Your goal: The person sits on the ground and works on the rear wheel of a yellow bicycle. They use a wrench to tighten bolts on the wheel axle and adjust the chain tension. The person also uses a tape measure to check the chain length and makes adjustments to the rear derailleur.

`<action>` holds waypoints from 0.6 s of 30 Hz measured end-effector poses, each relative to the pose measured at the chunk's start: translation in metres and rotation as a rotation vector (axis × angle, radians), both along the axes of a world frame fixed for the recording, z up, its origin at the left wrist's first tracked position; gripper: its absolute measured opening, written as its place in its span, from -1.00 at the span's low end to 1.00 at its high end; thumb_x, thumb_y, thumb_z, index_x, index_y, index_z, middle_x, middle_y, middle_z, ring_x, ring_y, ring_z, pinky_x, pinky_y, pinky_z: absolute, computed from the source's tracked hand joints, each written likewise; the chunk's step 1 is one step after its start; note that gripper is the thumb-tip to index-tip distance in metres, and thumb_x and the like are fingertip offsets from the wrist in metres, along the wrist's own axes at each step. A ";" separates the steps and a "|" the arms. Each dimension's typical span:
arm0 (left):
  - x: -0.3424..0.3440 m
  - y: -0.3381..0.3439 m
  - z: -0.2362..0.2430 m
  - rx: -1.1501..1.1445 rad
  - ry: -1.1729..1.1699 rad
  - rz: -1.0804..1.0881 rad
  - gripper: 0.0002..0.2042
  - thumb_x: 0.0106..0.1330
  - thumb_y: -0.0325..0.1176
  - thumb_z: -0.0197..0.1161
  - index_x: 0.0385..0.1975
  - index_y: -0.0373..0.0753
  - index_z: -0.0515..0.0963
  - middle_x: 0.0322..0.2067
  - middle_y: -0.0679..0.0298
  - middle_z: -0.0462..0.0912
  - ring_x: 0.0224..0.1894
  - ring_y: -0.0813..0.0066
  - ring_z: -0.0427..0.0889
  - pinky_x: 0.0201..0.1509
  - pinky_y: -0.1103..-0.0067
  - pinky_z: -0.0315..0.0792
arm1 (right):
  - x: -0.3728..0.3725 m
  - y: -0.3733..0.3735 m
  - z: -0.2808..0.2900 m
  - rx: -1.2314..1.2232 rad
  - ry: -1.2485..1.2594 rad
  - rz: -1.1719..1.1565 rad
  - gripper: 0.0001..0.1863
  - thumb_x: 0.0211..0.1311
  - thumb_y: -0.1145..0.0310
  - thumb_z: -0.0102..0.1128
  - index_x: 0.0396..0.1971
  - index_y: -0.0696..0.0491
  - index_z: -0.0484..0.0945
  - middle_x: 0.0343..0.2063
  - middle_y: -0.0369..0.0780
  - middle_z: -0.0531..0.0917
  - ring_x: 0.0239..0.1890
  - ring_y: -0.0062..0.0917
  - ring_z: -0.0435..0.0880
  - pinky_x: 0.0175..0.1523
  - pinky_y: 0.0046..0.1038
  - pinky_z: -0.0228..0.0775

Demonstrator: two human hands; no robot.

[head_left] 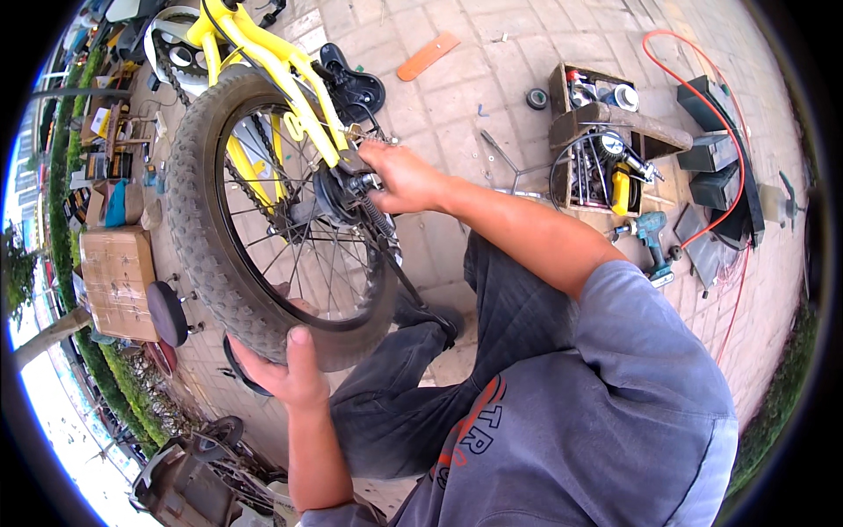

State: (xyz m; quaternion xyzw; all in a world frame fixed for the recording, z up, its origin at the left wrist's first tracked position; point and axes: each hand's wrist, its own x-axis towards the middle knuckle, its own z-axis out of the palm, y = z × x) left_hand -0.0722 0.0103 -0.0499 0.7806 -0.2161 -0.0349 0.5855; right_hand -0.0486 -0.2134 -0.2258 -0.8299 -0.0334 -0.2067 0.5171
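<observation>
Bicycle wheel (263,220), a knobby-tyred spoked rear wheel, is sitting in the yellow frame (263,61) of an upturned bicycle, standing upright on the paved ground left of the person's knees. Left hand (281,369) is gripping the lower edge of the wheel's tyre, thumb pressing up over the tread and the other fingers curling underneath, mostly hidden behind the rubber. Right hand (399,176) is closing around the hub axle area at the wheel's centre, fingers wrapping a small fitting there; what exactly is being pinched cannot be told, as the knuckles are covering it. A drive chain (255,189) is running through the spokes just left of that hand. A black saddle (356,83) is lying just above the wheel, touching the ground beside the frame. Right of the wheel, well apart, a wooden toolbox (606,132) is holding assorted tools, with a teal cordless drill (652,239) lying just below it and a red hose (702,79) looping past it. An orange flat strip (428,55) is lying above and right of the wheel. A cardboard box (118,281) is standing left of the wheel, with a round black stool (167,314) just beside it.
</observation>
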 end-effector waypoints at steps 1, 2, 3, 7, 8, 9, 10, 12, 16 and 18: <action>-0.001 -0.002 0.001 0.024 -0.021 0.008 -0.45 0.12 -0.34 0.18 0.09 -0.46 0.20 -0.19 0.01 0.47 -0.35 0.38 0.52 -0.28 0.52 0.42 | 0.001 0.000 0.000 0.006 0.005 0.003 -0.63 -0.26 0.40 0.16 -0.35 0.20 0.37 -0.33 0.02 0.48 -0.24 -0.01 0.50 -0.14 -0.17 0.40; -0.002 -0.002 0.002 0.021 -0.015 0.014 -0.45 0.12 -0.33 0.18 0.08 -0.46 0.20 -0.20 0.01 0.47 -0.35 0.38 0.52 -0.28 0.51 0.42 | 0.002 0.000 0.000 0.013 0.011 0.006 -0.64 -0.27 0.39 0.16 -0.37 0.20 0.37 -0.34 0.03 0.48 -0.24 -0.01 0.50 -0.14 -0.16 0.39; -0.002 -0.002 0.002 0.016 -0.007 0.022 -0.45 0.12 -0.33 0.19 0.08 -0.45 0.21 -0.20 0.02 0.48 -0.35 0.38 0.52 -0.28 0.51 0.42 | 0.002 -0.001 0.000 0.018 0.018 0.009 -0.64 -0.27 0.39 0.16 -0.38 0.21 0.37 -0.35 0.03 0.49 -0.25 -0.01 0.50 -0.14 -0.16 0.39; 0.002 0.001 0.003 0.008 0.034 0.041 -0.44 0.12 -0.33 0.21 0.08 -0.45 0.21 -0.24 0.06 0.49 -0.34 0.38 0.52 -0.26 0.50 0.43 | 0.000 -0.006 0.001 0.055 0.054 0.030 -0.64 -0.27 0.36 0.17 -0.40 0.21 0.37 -0.37 0.05 0.48 -0.27 0.01 0.49 -0.15 -0.16 0.37; 0.001 0.000 0.003 0.007 0.037 0.042 -0.44 0.12 -0.32 0.21 0.08 -0.45 0.21 -0.24 0.06 0.49 -0.34 0.38 0.52 -0.25 0.51 0.43 | -0.001 -0.008 0.001 0.057 0.037 0.041 -0.63 -0.27 0.35 0.17 -0.40 0.22 0.37 -0.38 0.05 0.48 -0.28 0.01 0.49 -0.15 -0.16 0.37; -0.001 -0.002 0.003 0.004 0.039 0.045 -0.43 0.11 -0.32 0.22 0.09 -0.45 0.21 -0.25 0.06 0.49 -0.34 0.38 0.53 -0.25 0.51 0.44 | -0.001 -0.009 0.003 0.056 0.021 0.055 -0.63 -0.27 0.34 0.18 -0.40 0.22 0.38 -0.38 0.05 0.48 -0.28 0.02 0.48 -0.15 -0.16 0.36; -0.002 -0.002 0.004 0.001 0.041 0.049 -0.43 0.11 -0.32 0.22 0.09 -0.45 0.20 -0.26 0.07 0.50 -0.34 0.38 0.53 -0.24 0.51 0.44 | -0.003 -0.009 0.008 0.078 0.064 0.073 -0.62 -0.27 0.35 0.17 -0.39 0.22 0.37 -0.38 0.06 0.47 -0.28 0.02 0.48 -0.15 -0.16 0.37; 0.000 0.006 -0.001 -0.041 0.086 0.009 -0.37 0.07 -0.38 0.27 0.13 -0.44 0.14 -0.18 0.06 0.49 -0.27 0.40 0.54 -0.17 0.51 0.45 | -0.004 -0.008 0.009 0.055 0.083 0.073 -0.62 -0.26 0.35 0.17 -0.37 0.22 0.37 -0.36 0.05 0.47 -0.27 0.01 0.48 -0.14 -0.17 0.37; 0.002 0.011 -0.001 -0.045 0.093 -0.030 -0.31 0.04 -0.41 0.30 0.16 -0.42 0.09 -0.13 0.05 0.48 -0.22 0.41 0.54 -0.11 0.50 0.44 | -0.003 -0.007 0.013 0.058 0.149 0.093 -0.63 -0.23 0.37 0.18 -0.33 0.19 0.38 -0.33 0.02 0.48 -0.25 -0.03 0.49 -0.13 -0.18 0.37; 0.004 0.011 -0.001 -0.048 0.116 -0.029 -0.29 0.03 -0.44 0.30 0.17 -0.42 0.08 -0.12 0.05 0.48 -0.20 0.41 0.53 -0.09 0.51 0.44 | -0.002 -0.007 0.011 0.059 0.096 0.091 -0.63 -0.21 0.39 0.21 -0.32 0.18 0.39 -0.36 -0.03 0.46 -0.31 -0.12 0.48 -0.20 -0.24 0.36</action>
